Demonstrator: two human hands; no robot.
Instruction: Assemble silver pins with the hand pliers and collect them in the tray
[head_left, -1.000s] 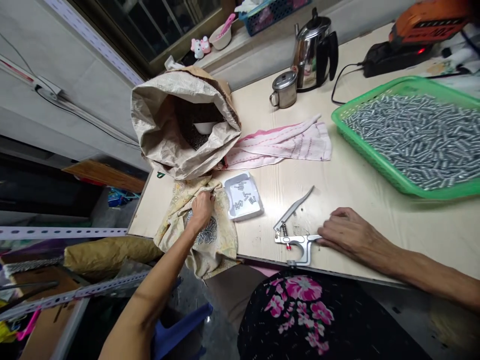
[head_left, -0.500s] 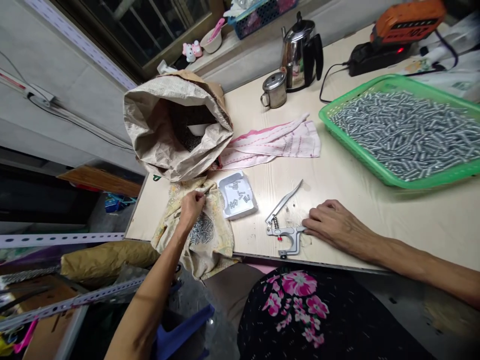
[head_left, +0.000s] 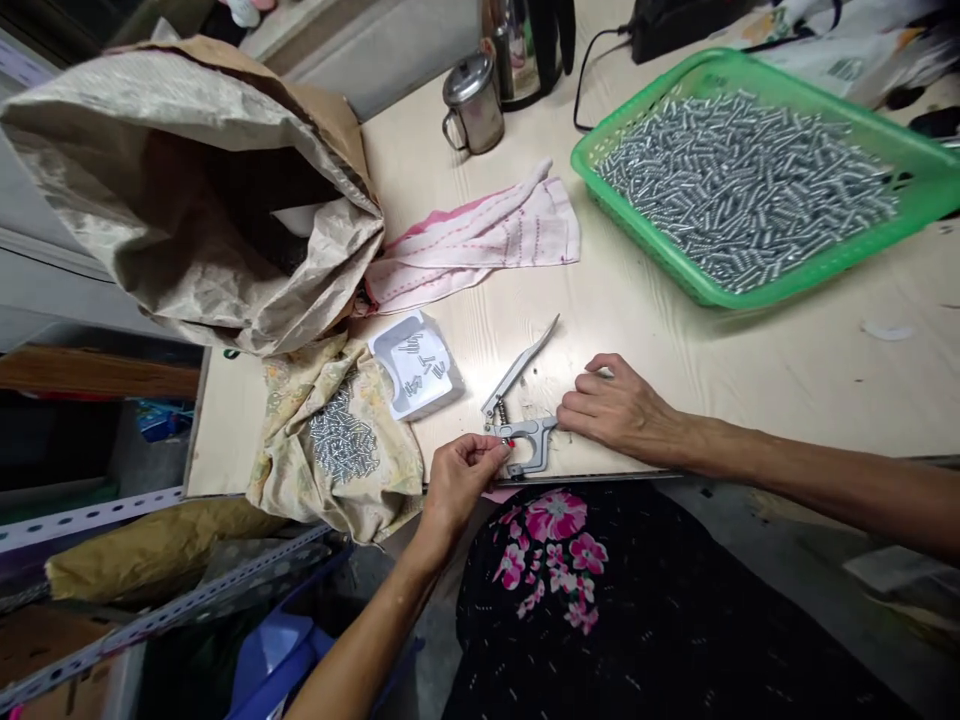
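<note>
Grey snap pliers point(head_left: 535, 430) lie at the table's front edge, their upper handle raised and a spring beside the pivot. My right hand point(head_left: 619, 410) rests on the table with its curled fingers closed on the end of the lower handle. At the jaws, beside a red tip, my left hand point(head_left: 459, 482) is pinched; whatever small piece is in it is hidden by the fingers. Left of it, a patterned cloth point(head_left: 394, 485) carries a heap of small metal pieces point(head_left: 341, 435). A white box point(head_left: 431, 402) with several metal pins on top stands behind the left hand.
A green basket point(head_left: 675, 272) full of metal pins point(head_left: 750, 190) stands at the right. An open paper sack point(head_left: 225, 290) fills the back left. A pink-and-white towel point(head_left: 495, 235), a lidded metal mug point(head_left: 476, 105) and a kettle point(head_left: 521, 50) are behind the pliers.
My left hand has moved right, from above the metal pieces on the cloth to the pliers' jaws. My right hand stays at the handle end. The view has shifted closer and lower.
</note>
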